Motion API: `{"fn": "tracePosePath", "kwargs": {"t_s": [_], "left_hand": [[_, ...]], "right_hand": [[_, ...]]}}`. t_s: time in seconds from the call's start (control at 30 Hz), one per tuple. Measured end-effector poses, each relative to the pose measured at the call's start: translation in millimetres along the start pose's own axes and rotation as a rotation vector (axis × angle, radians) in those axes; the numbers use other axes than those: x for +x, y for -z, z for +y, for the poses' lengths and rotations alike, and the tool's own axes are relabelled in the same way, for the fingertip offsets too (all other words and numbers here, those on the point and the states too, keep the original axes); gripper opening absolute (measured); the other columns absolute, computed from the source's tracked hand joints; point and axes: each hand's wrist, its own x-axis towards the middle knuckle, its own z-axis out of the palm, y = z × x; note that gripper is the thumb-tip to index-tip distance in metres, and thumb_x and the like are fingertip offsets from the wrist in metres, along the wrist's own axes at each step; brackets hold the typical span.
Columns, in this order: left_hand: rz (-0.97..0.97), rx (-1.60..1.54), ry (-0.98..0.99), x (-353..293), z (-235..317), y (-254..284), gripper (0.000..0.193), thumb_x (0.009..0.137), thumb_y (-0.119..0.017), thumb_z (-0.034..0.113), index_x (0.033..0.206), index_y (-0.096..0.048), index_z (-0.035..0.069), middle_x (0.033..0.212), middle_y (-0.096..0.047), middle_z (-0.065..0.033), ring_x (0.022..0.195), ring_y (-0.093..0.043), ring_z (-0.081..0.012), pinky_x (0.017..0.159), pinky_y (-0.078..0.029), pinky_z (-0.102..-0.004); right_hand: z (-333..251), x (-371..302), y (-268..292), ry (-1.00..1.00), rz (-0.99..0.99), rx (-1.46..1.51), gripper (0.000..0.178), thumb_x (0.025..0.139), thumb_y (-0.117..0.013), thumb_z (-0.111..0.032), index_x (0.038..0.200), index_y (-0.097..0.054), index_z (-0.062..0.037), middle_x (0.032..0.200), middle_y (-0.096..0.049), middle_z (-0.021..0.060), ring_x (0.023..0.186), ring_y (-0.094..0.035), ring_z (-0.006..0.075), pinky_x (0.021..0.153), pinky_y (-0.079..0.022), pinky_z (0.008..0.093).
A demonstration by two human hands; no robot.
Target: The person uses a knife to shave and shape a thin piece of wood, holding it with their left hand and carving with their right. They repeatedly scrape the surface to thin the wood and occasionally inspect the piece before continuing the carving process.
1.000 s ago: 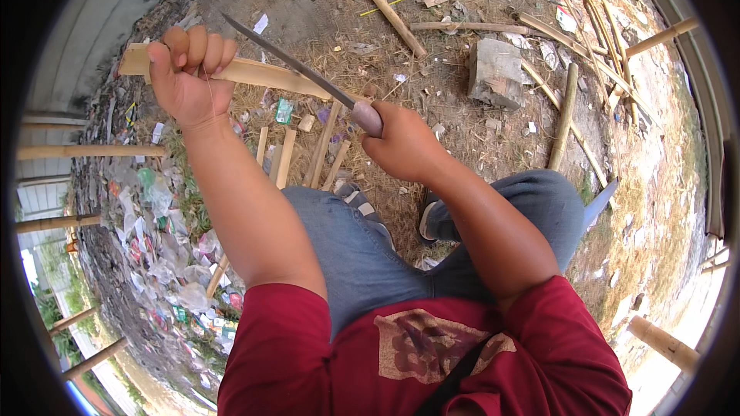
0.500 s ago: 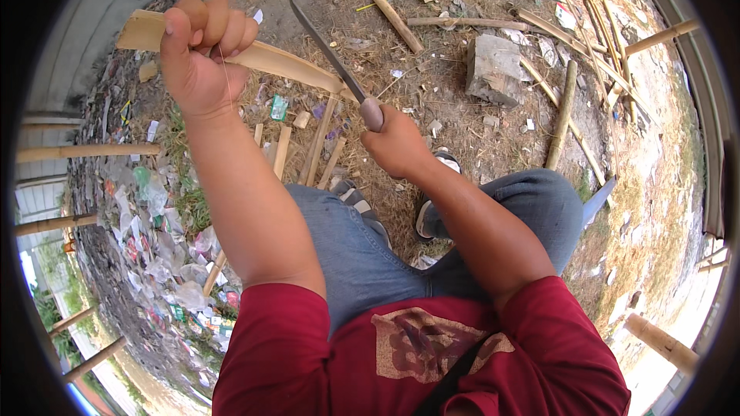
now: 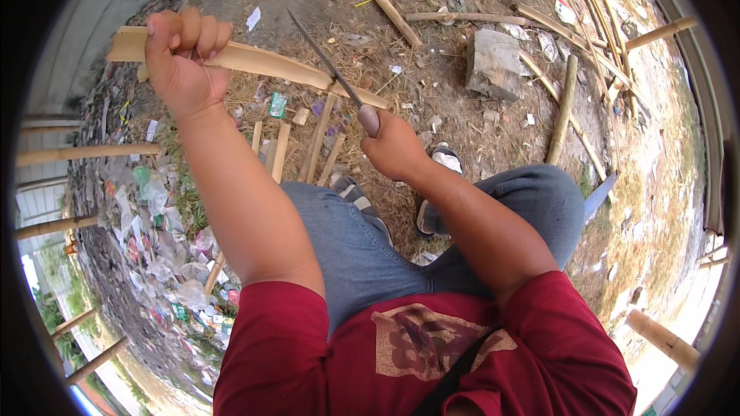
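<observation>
My left hand (image 3: 187, 69) is closed around a long, pale split bamboo strip (image 3: 274, 65), with its wide end sticking out to the left of my fist. The strip slopes down to the right across the space between my hands. In my right hand (image 3: 397, 148) is the rounded handle of a long knife (image 3: 314, 44), its narrow blade pointing up and to the left. That blade crosses the strip near its right end and seems to touch it. A stretch of strip shows past the blade on the right.
Several short cut bamboo pieces (image 3: 280, 152) lie near my feet. A concrete block (image 3: 493, 65) stands farther off to the right, with bamboo poles (image 3: 563, 112) and strips around it. Plastic litter (image 3: 158, 250) covers the ground at left. A blue saw-like blade (image 3: 600, 199) is beside my right knee.
My left hand has shifted slightly left and down. The blade has turned to look thinner, and more of the strip now shows to its right. My right hand has hardly moved.
</observation>
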Motion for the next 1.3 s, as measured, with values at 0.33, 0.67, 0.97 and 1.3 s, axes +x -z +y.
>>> {"fn": "tracePosePath", "kwargs": {"t_s": [0.33, 0.67, 0.97, 1.3], "left_hand": [[0.094, -0.039, -0.007, 0.6, 8.9, 30.1, 0.045, 0.095, -0.066, 0.036, 0.07, -0.034, 0.016, 0.06, -0.023, 0.0038, 0.054, -0.018, -0.0106, 0.054, -0.022, -0.0295], [0.2, 0.033, -0.03, -1.7, 2.9, 27.7, 0.045, 0.095, -0.065, 0.04, 0.067, -0.038, 0.016, 0.059, -0.024, 0.0036, 0.054, -0.02, -0.0107, 0.056, -0.022, -0.0284], [0.315, 0.076, -0.055, 4.9, 5.2, 29.1, 0.059, 0.092, -0.061, 0.06, 0.068, -0.034, 0.014, 0.06, -0.022, 0.0023, 0.055, -0.017, -0.0126, 0.054, -0.02, -0.03], [0.386, 0.275, -0.049, 4.3, 21.9, -3.7, 0.071, 0.087, -0.046, 0.08, 0.07, -0.033, 0.012, 0.06, -0.02, 0.0018, 0.056, -0.016, -0.0132, 0.054, -0.019, -0.03]], "right_hand": [[56.1, 14.3, -21.9, -0.126, -0.009, -0.129, 0.03, 0.088, -0.058, -0.017, 0.11, -0.06, 0.0038, 0.1, -0.067, 0.0322, 0.099, -0.065, 0.0471, 0.089, -0.051, 0.0522], [-25.1, -9.3, -16.0, 0.162, -0.044, -0.021, 0.03, 0.083, -0.06, -0.015, 0.105, -0.058, 0.0044, 0.092, -0.066, 0.0323, 0.091, -0.064, 0.0498, 0.083, -0.051, 0.0535], [50.7, 15.4, -32.0, -0.262, -0.034, -0.07, 0.034, 0.089, -0.058, -0.02, 0.112, -0.06, 0.005, 0.098, -0.067, 0.0311, 0.101, -0.065, 0.0469, 0.089, -0.05, 0.0532], [44.3, 3.3, -44.8, 0.018, -0.031, -0.087, 0.03, 0.084, -0.061, -0.015, 0.106, -0.057, 0.0033, 0.097, -0.067, 0.0317, 0.096, -0.065, 0.048, 0.087, -0.051, 0.054]]}}
